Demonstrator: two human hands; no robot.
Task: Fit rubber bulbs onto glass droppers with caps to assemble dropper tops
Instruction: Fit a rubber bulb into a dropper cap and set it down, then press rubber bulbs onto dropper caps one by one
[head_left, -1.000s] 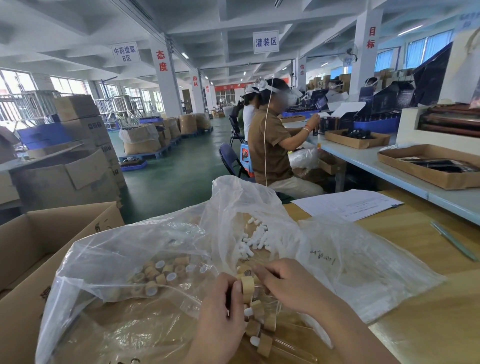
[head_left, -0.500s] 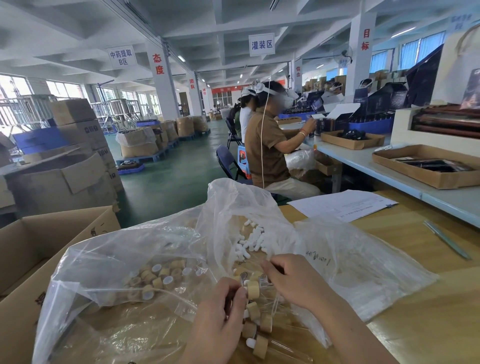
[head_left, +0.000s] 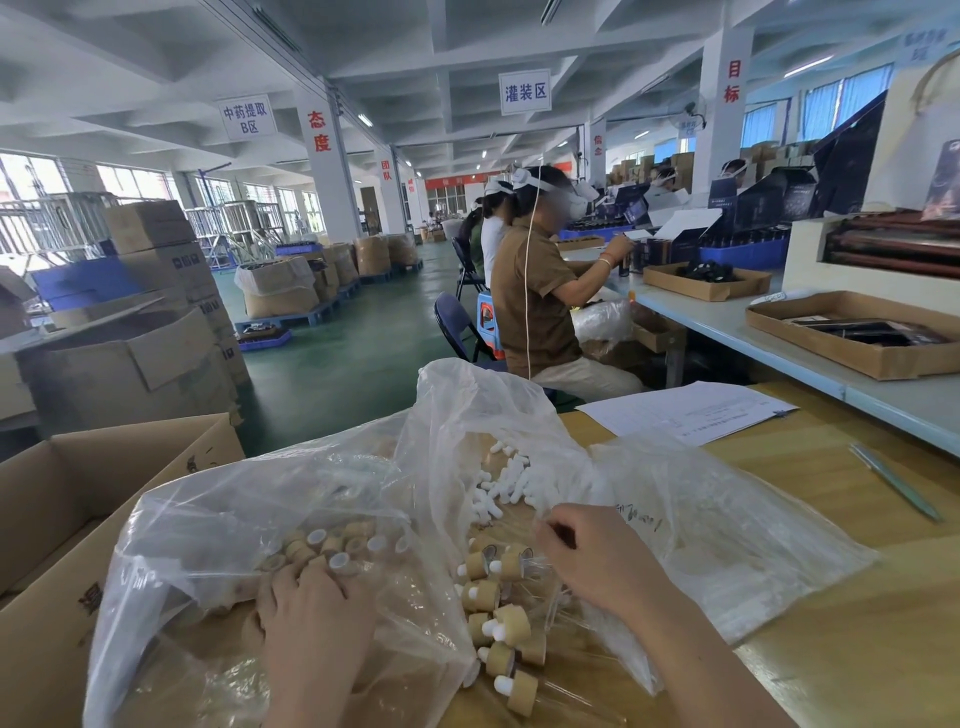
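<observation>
1. My left hand (head_left: 311, 618) lies on the caps (head_left: 322, 545) in the bag (head_left: 208, 519); I cannot tell whether it pinches one.
2. My right hand (head_left: 592, 561) curls near the bulbs (head_left: 506, 483), its grip hidden.
3. I judge this the picking step; next, a bulb must be seated squarely in a cap.

**Factory packing floor**

I see a large factory hall: hanging zone signs (head_left: 524, 92), concrete pillars (head_left: 332, 171) with red characters, stacked cardboard cartons (head_left: 156, 244), blue pallets (head_left: 291, 325), a green floor (head_left: 353, 358), and seated workers (head_left: 535, 291) lined along long benches (head_left: 727, 332).
</observation>
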